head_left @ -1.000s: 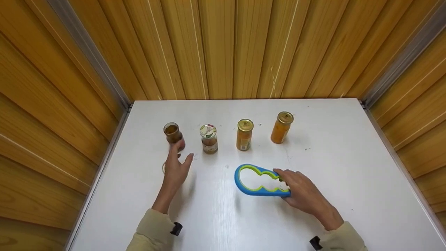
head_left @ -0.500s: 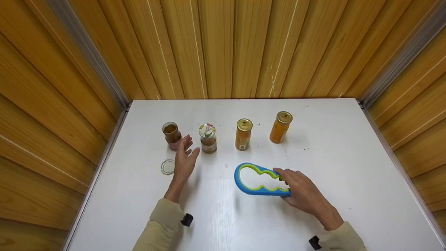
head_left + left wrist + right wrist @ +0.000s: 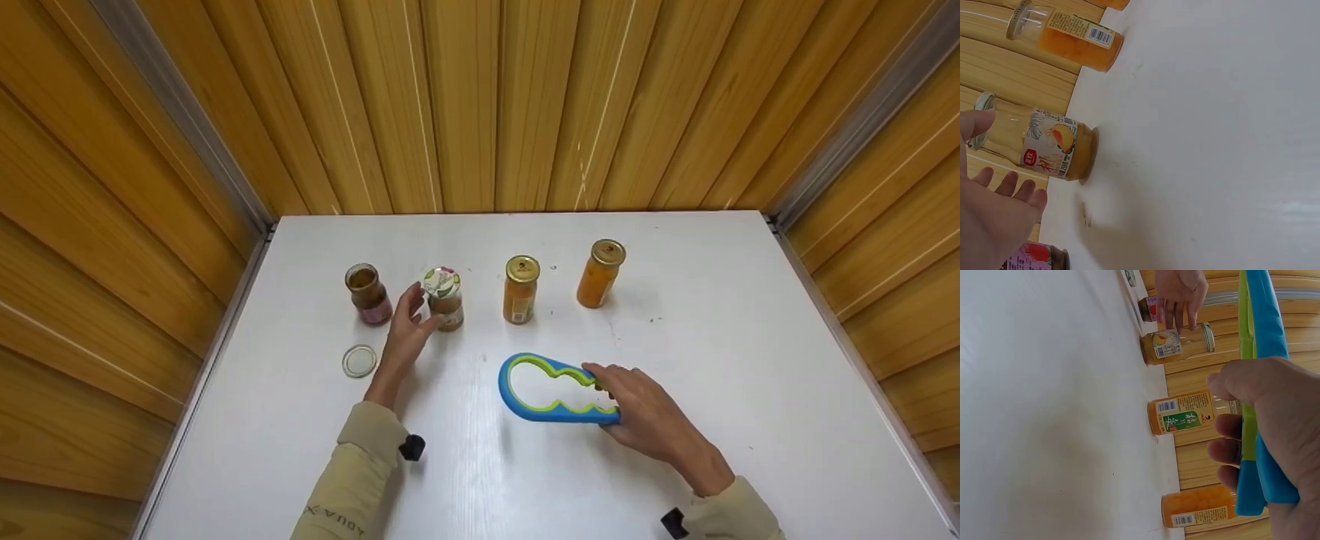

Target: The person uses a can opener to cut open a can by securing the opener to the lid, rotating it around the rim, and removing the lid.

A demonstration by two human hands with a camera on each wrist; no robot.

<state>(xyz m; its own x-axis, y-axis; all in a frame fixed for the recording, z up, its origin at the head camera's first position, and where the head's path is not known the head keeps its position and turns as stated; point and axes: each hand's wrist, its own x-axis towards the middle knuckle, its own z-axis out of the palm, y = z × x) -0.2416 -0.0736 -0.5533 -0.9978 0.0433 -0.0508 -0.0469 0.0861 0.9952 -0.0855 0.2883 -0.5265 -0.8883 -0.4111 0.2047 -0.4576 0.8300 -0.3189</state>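
My right hand (image 3: 646, 411) grips the handle end of a blue and green jar opener (image 3: 514, 397), held above the table; the right wrist view shows fingers curled round the opener (image 3: 1266, 320). Beside the peach jar (image 3: 448, 306), which has a patterned lid (image 3: 442, 281), my left hand (image 3: 405, 337) is spread, thumb apart from fingers. In the left wrist view this hand (image 3: 994, 208) is close to the jar (image 3: 1053, 143); whether it touches cannot be told. An uncapped dark jar (image 3: 369, 296) with a pink label stands left of the hand, its loose lid (image 3: 359, 361) lying in front.
Two gold-lidded jars of orange fruit, a nearer jar (image 3: 520, 292) and a farther jar (image 3: 600, 276), stand to the right. The white table (image 3: 697, 322) meets ribbed wooden walls (image 3: 480, 105) at the back and sides.
My left hand has moved right, from the uncapped jar to the peach jar, uncovering the loose lid. The right hand and jar opener have stayed nearly still.
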